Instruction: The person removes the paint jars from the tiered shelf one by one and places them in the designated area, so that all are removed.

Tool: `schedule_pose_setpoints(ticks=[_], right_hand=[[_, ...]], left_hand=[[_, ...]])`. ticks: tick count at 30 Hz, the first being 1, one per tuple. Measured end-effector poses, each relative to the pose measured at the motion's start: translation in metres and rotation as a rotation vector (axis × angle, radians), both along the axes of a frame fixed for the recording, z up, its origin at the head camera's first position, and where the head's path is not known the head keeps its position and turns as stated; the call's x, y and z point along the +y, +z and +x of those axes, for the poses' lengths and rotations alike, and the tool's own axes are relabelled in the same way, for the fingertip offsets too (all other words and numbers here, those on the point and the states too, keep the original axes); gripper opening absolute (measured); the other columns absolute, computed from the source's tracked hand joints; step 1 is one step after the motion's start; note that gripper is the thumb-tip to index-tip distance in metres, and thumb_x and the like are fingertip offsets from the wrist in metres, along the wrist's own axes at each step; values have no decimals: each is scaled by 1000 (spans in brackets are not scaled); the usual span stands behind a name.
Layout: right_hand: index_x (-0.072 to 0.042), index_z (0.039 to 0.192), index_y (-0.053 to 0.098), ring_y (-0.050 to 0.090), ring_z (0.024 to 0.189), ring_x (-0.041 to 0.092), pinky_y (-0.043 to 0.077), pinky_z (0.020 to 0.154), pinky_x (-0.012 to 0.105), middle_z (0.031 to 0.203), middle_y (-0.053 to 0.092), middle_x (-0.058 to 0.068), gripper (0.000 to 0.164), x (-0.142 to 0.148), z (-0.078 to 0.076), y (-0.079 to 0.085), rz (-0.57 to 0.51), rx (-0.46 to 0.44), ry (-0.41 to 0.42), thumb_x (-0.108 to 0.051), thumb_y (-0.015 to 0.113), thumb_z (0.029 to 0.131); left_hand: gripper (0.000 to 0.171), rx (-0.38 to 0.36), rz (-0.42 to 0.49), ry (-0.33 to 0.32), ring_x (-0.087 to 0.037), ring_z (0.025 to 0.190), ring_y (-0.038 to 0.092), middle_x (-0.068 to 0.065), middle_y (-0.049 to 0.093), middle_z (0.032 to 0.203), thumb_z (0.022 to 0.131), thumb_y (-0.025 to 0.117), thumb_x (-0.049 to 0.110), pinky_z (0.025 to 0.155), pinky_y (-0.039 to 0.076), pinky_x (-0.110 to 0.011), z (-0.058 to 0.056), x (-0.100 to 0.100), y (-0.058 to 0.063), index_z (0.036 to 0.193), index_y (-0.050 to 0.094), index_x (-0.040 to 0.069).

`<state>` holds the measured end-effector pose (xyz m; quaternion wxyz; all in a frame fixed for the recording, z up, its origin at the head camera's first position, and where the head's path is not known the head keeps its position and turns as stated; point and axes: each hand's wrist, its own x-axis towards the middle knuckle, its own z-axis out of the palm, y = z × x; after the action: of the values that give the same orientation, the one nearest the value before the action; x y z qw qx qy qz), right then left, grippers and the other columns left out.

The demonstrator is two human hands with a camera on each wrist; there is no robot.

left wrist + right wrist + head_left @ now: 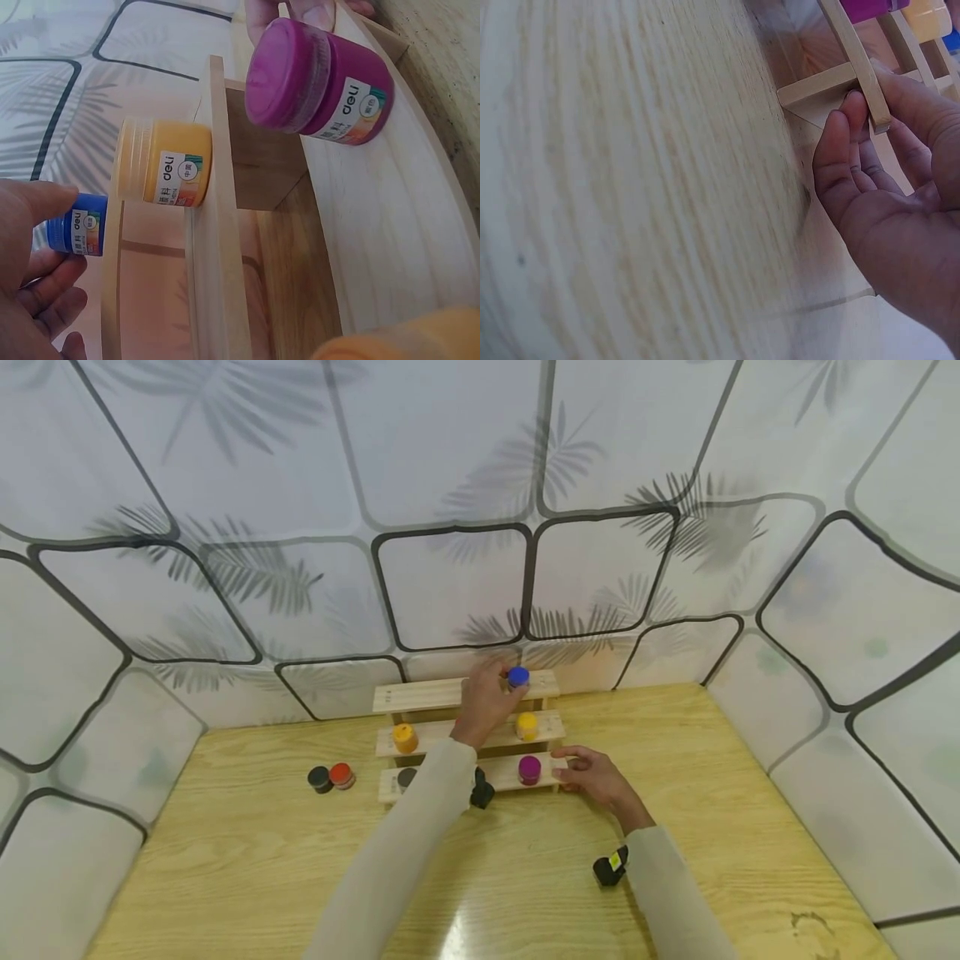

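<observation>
My left hand (486, 700) pinches a blue paint jar (518, 677) between thumb and fingers at the right end of the top tier of a three-step wooden rack (416, 695). In the left wrist view the blue jar (88, 225) sits upright against that board. My right hand (596, 779) grips the right end of the bottom board, thumb above and fingers curled beneath, as the right wrist view shows (900, 195). Close to it stands a purple jar (529, 769). A yellow jar (527, 727) stands on the middle tier below the blue one.
An orange jar (405, 738) stands at the middle tier's left, with a dark grey jar (407, 777) below it. On the table left of the rack are a black jar (319, 779) and a red jar (342, 776). A patterned curtain (450, 585) hangs behind.
</observation>
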<state>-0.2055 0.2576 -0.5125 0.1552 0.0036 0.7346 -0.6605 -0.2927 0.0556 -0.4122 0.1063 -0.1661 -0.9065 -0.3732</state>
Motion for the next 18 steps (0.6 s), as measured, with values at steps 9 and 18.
schedule_pose_setpoints(ticks=[9,18], right_hand=[[7,130,49,58,76,8,53,73,24,78,58,-5,47,0,0,-1,-10,-4,5,-10,65,89],[8,130,48,58,76,8,53,73,24,76,56,-5,47,0,1,2,4,0,10,-10,64,90]], left_hand=[[43,-19,12,12,-25,127,48,-1,55,138,85,71,29,101,37,-52,-1,2,-3,124,63,13],[39,-20,22,5,-25,112,56,-4,64,122,85,70,28,98,39,-49,-1,1,-1,119,64,11]])
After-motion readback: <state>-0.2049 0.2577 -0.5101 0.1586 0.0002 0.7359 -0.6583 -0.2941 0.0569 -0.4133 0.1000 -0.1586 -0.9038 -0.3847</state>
